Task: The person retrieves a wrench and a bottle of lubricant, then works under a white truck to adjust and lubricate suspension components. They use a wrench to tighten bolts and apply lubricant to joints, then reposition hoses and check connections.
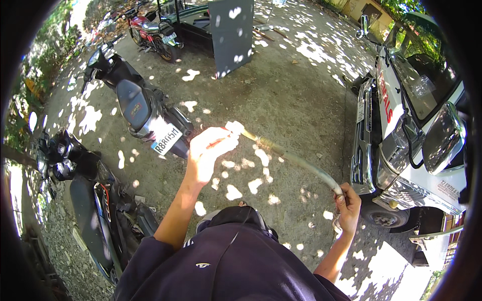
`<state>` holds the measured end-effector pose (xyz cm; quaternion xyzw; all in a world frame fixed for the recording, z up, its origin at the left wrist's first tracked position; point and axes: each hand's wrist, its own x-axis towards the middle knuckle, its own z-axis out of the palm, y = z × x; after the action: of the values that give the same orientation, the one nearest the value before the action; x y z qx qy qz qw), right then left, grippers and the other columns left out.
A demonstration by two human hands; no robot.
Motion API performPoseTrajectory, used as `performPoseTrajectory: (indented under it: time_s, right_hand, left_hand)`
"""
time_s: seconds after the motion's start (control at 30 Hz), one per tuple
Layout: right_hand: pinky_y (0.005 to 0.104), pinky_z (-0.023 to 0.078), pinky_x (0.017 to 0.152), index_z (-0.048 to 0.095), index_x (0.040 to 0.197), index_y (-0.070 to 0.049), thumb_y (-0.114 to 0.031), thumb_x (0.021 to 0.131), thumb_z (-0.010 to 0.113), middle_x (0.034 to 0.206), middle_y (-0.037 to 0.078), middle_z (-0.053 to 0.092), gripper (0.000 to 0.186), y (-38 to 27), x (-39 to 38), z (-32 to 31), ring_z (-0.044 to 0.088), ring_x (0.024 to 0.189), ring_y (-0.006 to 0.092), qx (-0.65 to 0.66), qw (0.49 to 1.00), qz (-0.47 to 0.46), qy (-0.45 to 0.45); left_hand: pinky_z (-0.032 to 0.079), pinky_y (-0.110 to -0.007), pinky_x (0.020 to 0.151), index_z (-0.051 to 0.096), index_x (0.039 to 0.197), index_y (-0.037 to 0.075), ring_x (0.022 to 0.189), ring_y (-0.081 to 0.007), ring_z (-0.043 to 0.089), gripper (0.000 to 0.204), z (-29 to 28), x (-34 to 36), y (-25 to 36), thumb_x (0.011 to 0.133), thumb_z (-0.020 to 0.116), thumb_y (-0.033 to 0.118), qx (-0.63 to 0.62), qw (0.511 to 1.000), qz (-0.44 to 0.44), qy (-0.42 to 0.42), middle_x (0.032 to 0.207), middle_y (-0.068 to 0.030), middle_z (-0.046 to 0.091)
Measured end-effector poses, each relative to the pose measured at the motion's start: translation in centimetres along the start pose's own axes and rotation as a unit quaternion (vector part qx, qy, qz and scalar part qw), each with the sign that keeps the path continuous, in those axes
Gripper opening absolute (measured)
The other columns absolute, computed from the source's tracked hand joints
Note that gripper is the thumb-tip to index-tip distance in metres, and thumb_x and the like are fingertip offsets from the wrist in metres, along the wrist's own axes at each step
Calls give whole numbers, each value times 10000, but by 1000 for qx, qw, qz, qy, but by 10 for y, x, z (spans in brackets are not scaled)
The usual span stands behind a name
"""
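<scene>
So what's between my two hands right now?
In the head view, a curved length of hose spans from the left hand to the right hand, over dappled ground.

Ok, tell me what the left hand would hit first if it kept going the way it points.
The left hand, holding the hose by its white end, points up and away. Nothing stands close in that line; beyond lies bare ground, then perhaps the dark upright panel. Depth is unclear.

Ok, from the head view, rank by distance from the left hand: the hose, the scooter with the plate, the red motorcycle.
1. Hose: its end is held in the left hand.
2. Scooter: just left of it.
3. Red motorcycle: far, upper left.
</scene>
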<state>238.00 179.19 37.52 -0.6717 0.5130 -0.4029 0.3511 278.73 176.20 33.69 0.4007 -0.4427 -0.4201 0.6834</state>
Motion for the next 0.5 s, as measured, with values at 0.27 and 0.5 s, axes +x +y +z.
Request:
performPoseTrajectory:
  time_s: [0.27, 0.5]
  right_hand:
    - [273, 306, 578, 629, 961, 48, -350, 963, 675, 772, 17, 503, 402, 32, 118, -35, 414, 655, 98, -9, 997, -54, -52]
    - [284, 319, 548, 656, 979, 55, -310, 939, 714, 742, 42, 512, 372, 60, 254, -14, 423, 617, 106, -48, 989, -100, -95]
  left_hand:
    - [517, -256, 640, 614, 835, 18, 696, -94, 636, 193, 62, 81, -40, 813, 806, 26, 217, 964, 42, 145, 761, -47, 686]
    - [483, -236, 642, 587, 815, 1, 689, -74, 597, 218, 48, 174, -99, 799, 804, -4, 259, 947, 41, 184, 742, -39, 662]
